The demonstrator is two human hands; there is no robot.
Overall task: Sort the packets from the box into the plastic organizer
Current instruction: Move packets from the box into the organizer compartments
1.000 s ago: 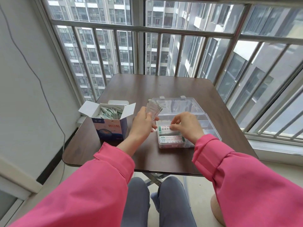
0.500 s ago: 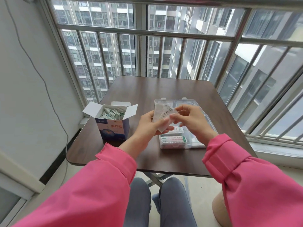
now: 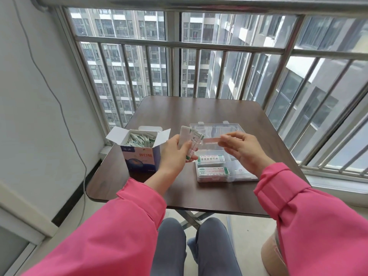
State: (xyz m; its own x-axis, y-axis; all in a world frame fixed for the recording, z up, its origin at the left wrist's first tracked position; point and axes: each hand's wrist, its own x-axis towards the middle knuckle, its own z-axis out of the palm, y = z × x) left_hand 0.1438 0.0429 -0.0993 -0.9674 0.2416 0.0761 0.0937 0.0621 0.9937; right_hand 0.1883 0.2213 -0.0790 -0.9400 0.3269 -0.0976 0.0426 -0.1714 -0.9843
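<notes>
An open blue-and-white box (image 3: 140, 156) full of small white-green packets (image 3: 139, 140) stands on the table's left part. To its right lies a clear plastic organizer (image 3: 245, 177) with its lid open; two stacks of packets (image 3: 212, 159) fill its left compartments. My left hand (image 3: 175, 154) grips a small bundle of packets (image 3: 191, 139) above the table between box and organizer. My right hand (image 3: 243, 150) pinches one single packet (image 3: 212, 140), held flat above the organizer, a little apart from the bundle.
The dark brown table (image 3: 199, 116) stands against a barred balcony window (image 3: 199, 46). A white wall with a hanging cable (image 3: 59, 100) is on the left. My knees (image 3: 199, 246) are under the table's near edge.
My right hand rose from the organizer's compartment to the bundle, then drew one packet out to the right. My left hand stayed up, holding the bundle.
</notes>
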